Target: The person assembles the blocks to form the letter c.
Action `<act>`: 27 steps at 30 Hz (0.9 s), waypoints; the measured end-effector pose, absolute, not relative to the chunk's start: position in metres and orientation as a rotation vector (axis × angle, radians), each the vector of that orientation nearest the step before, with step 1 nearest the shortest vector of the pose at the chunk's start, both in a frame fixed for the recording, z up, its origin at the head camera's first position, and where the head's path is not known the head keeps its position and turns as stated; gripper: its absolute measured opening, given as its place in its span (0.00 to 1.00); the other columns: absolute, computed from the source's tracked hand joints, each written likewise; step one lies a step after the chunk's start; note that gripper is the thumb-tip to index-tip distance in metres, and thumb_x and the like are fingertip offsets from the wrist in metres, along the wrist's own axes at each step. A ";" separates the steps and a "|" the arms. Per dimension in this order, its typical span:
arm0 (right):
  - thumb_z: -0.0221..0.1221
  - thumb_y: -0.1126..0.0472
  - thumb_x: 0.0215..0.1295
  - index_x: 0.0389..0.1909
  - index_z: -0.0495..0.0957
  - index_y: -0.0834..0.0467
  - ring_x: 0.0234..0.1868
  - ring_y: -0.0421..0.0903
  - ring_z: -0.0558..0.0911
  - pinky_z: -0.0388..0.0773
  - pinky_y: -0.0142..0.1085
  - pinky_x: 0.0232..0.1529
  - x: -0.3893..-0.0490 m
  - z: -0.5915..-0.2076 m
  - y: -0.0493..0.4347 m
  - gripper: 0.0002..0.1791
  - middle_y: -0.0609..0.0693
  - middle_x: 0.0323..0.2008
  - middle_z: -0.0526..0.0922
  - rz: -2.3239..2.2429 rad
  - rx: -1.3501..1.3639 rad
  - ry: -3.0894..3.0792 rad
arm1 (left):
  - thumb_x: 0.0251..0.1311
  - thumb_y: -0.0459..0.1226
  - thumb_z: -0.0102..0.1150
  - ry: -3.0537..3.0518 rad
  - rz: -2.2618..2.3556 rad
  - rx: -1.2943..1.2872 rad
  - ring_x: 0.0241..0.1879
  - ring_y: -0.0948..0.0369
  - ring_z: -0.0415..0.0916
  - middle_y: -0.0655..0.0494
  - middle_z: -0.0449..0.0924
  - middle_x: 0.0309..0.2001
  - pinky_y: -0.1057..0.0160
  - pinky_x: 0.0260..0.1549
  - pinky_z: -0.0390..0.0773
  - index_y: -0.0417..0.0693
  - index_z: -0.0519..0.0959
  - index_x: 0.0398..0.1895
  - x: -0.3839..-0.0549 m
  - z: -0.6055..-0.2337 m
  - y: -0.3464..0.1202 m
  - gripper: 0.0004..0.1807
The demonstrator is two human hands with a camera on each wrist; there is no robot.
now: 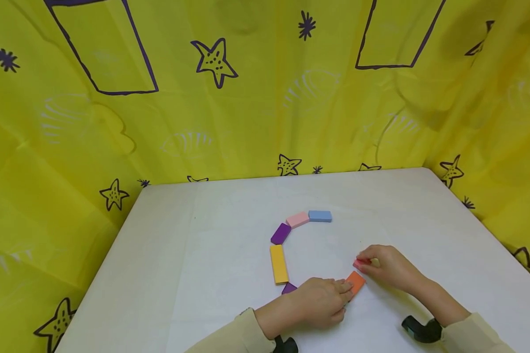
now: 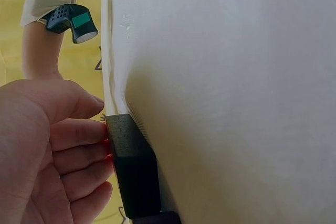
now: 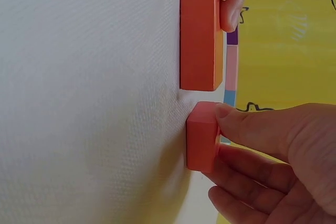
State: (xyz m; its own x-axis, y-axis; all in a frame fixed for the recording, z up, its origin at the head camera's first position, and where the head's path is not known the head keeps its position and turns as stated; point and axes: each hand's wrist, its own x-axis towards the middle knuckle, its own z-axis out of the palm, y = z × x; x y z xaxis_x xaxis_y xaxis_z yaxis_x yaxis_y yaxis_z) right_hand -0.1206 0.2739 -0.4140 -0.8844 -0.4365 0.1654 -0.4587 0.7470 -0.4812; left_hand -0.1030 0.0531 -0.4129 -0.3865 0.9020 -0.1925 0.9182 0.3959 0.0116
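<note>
My right hand (image 1: pixel 390 267) pinches a small pink block (image 3: pixel 202 137) between thumb and fingers, low at the white cloth. An orange block (image 1: pixel 356 283) lies just beside it, with a narrow gap between the two in the right wrist view. My left hand (image 1: pixel 315 301) is laid over the near part of the curve of blocks, its fingertips resting on the orange block. In the left wrist view a dark block (image 2: pixel 134 166) stands by those fingers, with a purple block (image 2: pixel 157 217) at its end. The left hand hides the dark block in the head view.
The curve continues with a purple block (image 1: pixel 289 288), a yellow block (image 1: pixel 278 264), another purple block (image 1: pixel 280 234), a light pink block (image 1: pixel 298 219) and a blue block (image 1: pixel 320 216). They lie on a white table (image 1: pixel 221 230), with a yellow patterned curtain (image 1: pixel 256 113) around it.
</note>
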 end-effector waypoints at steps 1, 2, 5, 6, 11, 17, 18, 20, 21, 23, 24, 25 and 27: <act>0.66 0.67 0.49 0.32 0.83 0.62 0.35 0.45 0.80 0.77 0.42 0.37 -0.120 -0.414 0.274 0.08 0.45 0.31 0.83 0.812 0.747 -2.894 | 0.67 0.49 0.41 2.482 -0.146 1.635 0.63 0.72 0.54 0.66 0.59 0.65 0.74 0.57 0.56 0.55 0.64 0.66 -0.103 -0.413 0.053 0.25; 0.66 0.67 0.49 0.32 0.83 0.61 0.35 0.45 0.80 0.77 0.42 0.37 -0.120 -0.414 0.274 0.07 0.46 0.32 0.83 0.810 0.753 -2.893 | 0.67 0.49 0.41 2.484 -0.147 1.636 0.63 0.72 0.54 0.66 0.59 0.65 0.74 0.57 0.56 0.55 0.64 0.66 -0.103 -0.413 0.053 0.25; 0.66 0.67 0.50 0.33 0.83 0.62 0.36 0.47 0.81 0.77 0.43 0.38 -0.120 -0.414 0.275 0.08 0.47 0.33 0.83 0.819 0.768 -2.893 | 0.67 0.49 0.40 2.488 -0.151 1.637 0.63 0.71 0.54 0.66 0.59 0.65 0.74 0.57 0.56 0.55 0.64 0.66 -0.102 -0.413 0.053 0.25; 0.65 0.67 0.50 0.33 0.83 0.62 0.37 0.46 0.81 0.77 0.43 0.38 -0.119 -0.414 0.275 0.08 0.47 0.33 0.83 0.822 0.762 -2.902 | 0.67 0.49 0.40 2.488 -0.150 1.635 0.63 0.71 0.54 0.66 0.59 0.65 0.74 0.57 0.56 0.55 0.64 0.66 -0.102 -0.413 0.053 0.25; 0.65 0.67 0.51 0.33 0.83 0.61 0.36 0.45 0.81 0.77 0.42 0.38 -0.118 -0.412 0.273 0.07 0.46 0.33 0.83 0.857 0.793 -2.907 | 0.67 0.49 0.41 2.488 -0.150 1.638 0.63 0.71 0.55 0.66 0.60 0.65 0.74 0.56 0.57 0.55 0.64 0.66 -0.103 -0.414 0.053 0.25; 0.65 0.67 0.51 0.32 0.84 0.61 0.37 0.45 0.81 0.77 0.43 0.38 -0.116 -0.411 0.272 0.06 0.46 0.33 0.83 0.842 0.828 -2.899 | 0.67 0.49 0.41 2.479 -0.133 1.631 0.63 0.71 0.55 0.66 0.60 0.65 0.74 0.56 0.57 0.55 0.64 0.66 -0.103 -0.413 0.053 0.25; 0.65 0.67 0.51 0.33 0.84 0.61 0.37 0.46 0.81 0.77 0.43 0.38 -0.116 -0.411 0.272 0.07 0.46 0.33 0.83 0.838 0.830 -2.900 | 0.67 0.49 0.41 2.478 -0.132 1.632 0.63 0.71 0.55 0.66 0.60 0.65 0.74 0.56 0.57 0.55 0.64 0.66 -0.103 -0.412 0.053 0.25; 0.65 0.68 0.51 0.33 0.83 0.62 0.37 0.47 0.81 0.77 0.43 0.38 -0.116 -0.411 0.272 0.07 0.47 0.33 0.83 0.830 0.836 -2.904 | 0.67 0.48 0.41 2.477 -0.128 1.633 0.63 0.71 0.55 0.66 0.60 0.65 0.74 0.56 0.57 0.55 0.64 0.66 -0.103 -0.412 0.053 0.25; 0.65 0.68 0.50 0.33 0.83 0.62 0.38 0.47 0.81 0.77 0.44 0.38 -0.115 -0.411 0.271 0.07 0.48 0.34 0.83 0.830 0.837 -2.908 | 0.67 0.48 0.42 2.477 -0.127 1.635 0.63 0.71 0.55 0.66 0.60 0.65 0.74 0.56 0.57 0.55 0.65 0.66 -0.103 -0.412 0.053 0.25; 0.65 0.69 0.50 0.33 0.83 0.63 0.38 0.48 0.81 0.77 0.44 0.39 -0.115 -0.410 0.271 0.08 0.49 0.34 0.83 0.827 0.840 -2.914 | 0.67 0.48 0.42 2.476 -0.125 1.636 0.62 0.72 0.55 0.66 0.60 0.65 0.74 0.56 0.57 0.55 0.65 0.66 -0.103 -0.412 0.053 0.25; 0.65 0.69 0.50 0.34 0.83 0.63 0.38 0.49 0.81 0.77 0.44 0.39 -0.115 -0.410 0.271 0.08 0.49 0.34 0.83 0.825 0.839 -2.919 | 0.67 0.48 0.42 2.476 -0.124 1.634 0.62 0.72 0.55 0.66 0.60 0.65 0.74 0.56 0.58 0.55 0.65 0.66 -0.103 -0.412 0.053 0.25; 0.64 0.69 0.50 0.34 0.83 0.63 0.39 0.49 0.81 0.77 0.45 0.39 -0.114 -0.410 0.271 0.08 0.50 0.35 0.83 0.822 0.841 -2.923 | 0.67 0.48 0.42 2.475 -0.124 1.634 0.62 0.72 0.55 0.66 0.60 0.65 0.74 0.56 0.58 0.55 0.65 0.66 -0.103 -0.412 0.053 0.25; 0.64 0.70 0.50 0.34 0.83 0.64 0.39 0.50 0.81 0.77 0.45 0.40 -0.114 -0.409 0.271 0.08 0.51 0.35 0.83 0.818 0.840 -2.932 | 0.67 0.48 0.42 2.477 -0.130 1.639 0.62 0.72 0.56 0.66 0.60 0.65 0.74 0.56 0.57 0.55 0.65 0.66 -0.103 -0.412 0.053 0.25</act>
